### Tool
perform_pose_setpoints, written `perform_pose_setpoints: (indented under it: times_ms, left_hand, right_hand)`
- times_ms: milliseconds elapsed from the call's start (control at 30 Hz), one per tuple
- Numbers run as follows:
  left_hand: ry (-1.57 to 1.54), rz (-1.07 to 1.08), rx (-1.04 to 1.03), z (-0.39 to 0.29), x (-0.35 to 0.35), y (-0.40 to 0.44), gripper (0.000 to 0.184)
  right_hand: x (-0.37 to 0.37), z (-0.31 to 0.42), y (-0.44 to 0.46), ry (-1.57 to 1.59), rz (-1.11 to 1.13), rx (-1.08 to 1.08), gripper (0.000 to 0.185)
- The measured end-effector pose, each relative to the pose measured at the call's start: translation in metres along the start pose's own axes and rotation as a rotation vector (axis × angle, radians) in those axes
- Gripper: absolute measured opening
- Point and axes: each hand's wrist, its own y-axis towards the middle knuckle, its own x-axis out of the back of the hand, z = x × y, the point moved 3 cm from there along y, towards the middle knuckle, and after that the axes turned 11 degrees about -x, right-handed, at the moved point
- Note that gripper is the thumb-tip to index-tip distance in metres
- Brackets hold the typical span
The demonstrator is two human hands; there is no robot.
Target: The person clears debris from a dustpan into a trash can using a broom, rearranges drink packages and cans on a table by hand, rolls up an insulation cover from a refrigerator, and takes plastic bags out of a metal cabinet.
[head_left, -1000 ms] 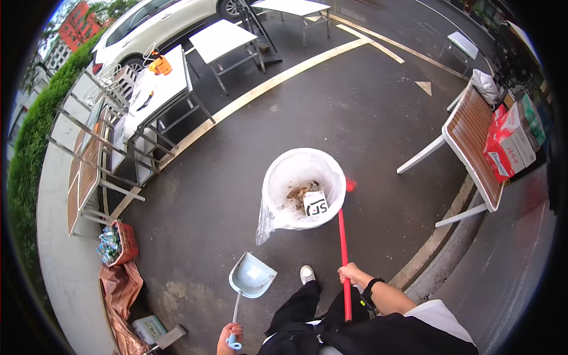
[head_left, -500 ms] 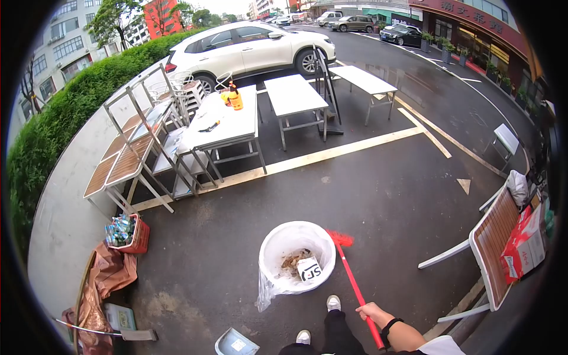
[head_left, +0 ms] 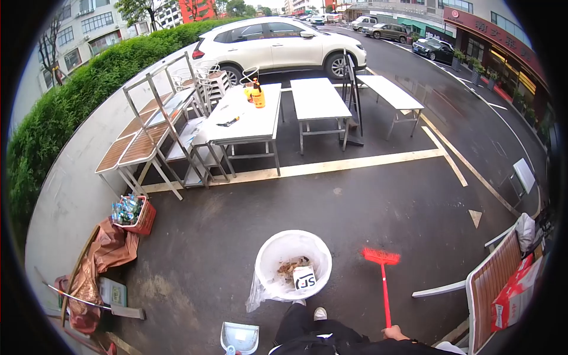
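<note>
My right hand [head_left: 395,333] is closed around the red handle of a broom [head_left: 386,290]. The broom's red bristle head [head_left: 381,256] rests on the dark pavement, right of the bin. A light blue-grey dustpan [head_left: 241,336] is at the bottom edge, with my left hand [head_left: 238,352] at its handle; only a sliver of that hand shows. Between them stands a round white bin [head_left: 322,251] lined with a clear plastic bag. Inside lie brown debris [head_left: 291,267] and a white piece [head_left: 305,278] marked SF.
White tables [head_left: 319,97] stand ahead, before a parked white car [head_left: 278,47]. On the left are a red crate of bottles [head_left: 142,219] and a brown cover [head_left: 112,251]. A slatted wooden table or chair [head_left: 488,284] with a red bag [head_left: 512,296] is at right.
The broom head has moved right, away from the bin's side, and the broom now stands straighter in view. The dustpan has turned and shows more. My view has shifted.
</note>
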Motion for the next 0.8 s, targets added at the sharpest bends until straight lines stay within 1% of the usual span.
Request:
perform_pose_setpoints:
  times_ms: [33, 67, 100, 133, 167, 233, 267, 300, 333, 400, 433, 500, 533, 567, 600, 667, 733, 767, 800]
  left_hand:
    - [0.020, -0.012, 0.002, 0.009, -0.009, 0.003, 0.059]
    - [-0.342, -0.105, 0.037, 0.036, -0.029, 0.010, 0.057]
    - [0.025, -0.031, -0.166, 0.068, -0.040, 0.022, 0.055]
    - [0.391, 0.042, -0.369, 0.083, -0.048, 0.030, 0.053]
    - [-0.287, -0.049, 0.064, 0.058, -0.044, 0.029, 0.049]
    - [-0.370, -0.208, -0.058, 0.045, -0.048, 0.028, 0.045]
    - [-0.403, -0.292, -0.117, 0.044, -0.049, 0.027, 0.043]
    - [-0.413, -0.336, -0.100, 0.046, -0.050, 0.027, 0.041]
    - [-0.419, -0.333, -0.089, 0.050, -0.048, 0.021, 0.041]
    - [-0.436, -0.324, -0.074, 0.013, -0.024, 0.014, 0.041]
    - [-0.541, -0.366, 0.271, -0.081, 0.009, -0.005, 0.040]
    - [-0.509, -0.388, 0.142, -0.063, 0.017, 0.005, 0.040]
    - [-0.493, -0.396, 0.074, -0.044, 0.019, 0.015, 0.039]
    - [-0.500, -0.455, 0.032, -0.013, 0.013, 0.031, 0.037]
    - [-0.352, -0.381, -0.129, 0.016, 0.016, 0.050, 0.038]
    - [-0.149, -0.360, -0.080, 0.032, 0.031, 0.085, 0.046]
    - [-0.678, -0.521, 0.058, 0.054, 0.037, 0.119, 0.051]
    - [-0.949, -0.597, 0.130, 0.060, 0.038, 0.139, 0.054]
    - [-1.226, -0.652, 0.251, 0.086, 0.037, 0.181, 0.031]
  right_hand:
    - [0.002, 0.000, 0.004, 0.026, -0.009, -0.024, 0.019]
    - [0.002, 0.003, -0.006, 0.046, -0.020, -0.048, 0.019]
    - [0.004, 0.009, -0.014, 0.063, -0.031, -0.070, 0.018]
    - [0.005, 0.012, -0.010, 0.031, -0.072, -0.065, 0.017]
    - [0.003, 0.016, -0.005, 0.001, -0.112, -0.054, 0.016]
    - [-0.001, 0.023, 0.004, -0.069, -0.185, -0.040, 0.014]
    - [-0.001, 0.035, 0.011, -0.055, -0.165, -0.025, 0.014]
    - [-0.002, 0.047, 0.017, -0.042, -0.142, -0.013, 0.015]
    - [-0.004, 0.056, 0.023, -0.031, -0.117, -0.007, 0.015]
    - [-0.012, 0.081, 0.047, 0.114, 0.037, -0.012, 0.015]
    - [-0.017, 0.095, 0.057, 0.189, 0.115, -0.014, 0.014]
    - [-0.029, 0.132, 0.054, 0.212, 0.181, 0.001, 0.013]
    - [-0.038, 0.150, 0.052, 0.229, 0.213, 0.010, 0.013]
    - [-0.047, 0.167, 0.049, 0.243, 0.217, 0.033, 0.013]
    - [-0.057, 0.181, 0.046, 0.259, 0.219, 0.054, 0.014]
    - [-0.078, 0.217, 0.033, 0.275, 0.189, 0.115, 0.015]
    - [-0.103, 0.258, -0.007, 0.271, 0.125, 0.187, 0.018]
    - [-0.115, 0.274, -0.004, 0.262, 0.086, 0.239, 0.019]
    - [-0.125, 0.299, -0.013, 0.225, 0.015, 0.288, 0.018]
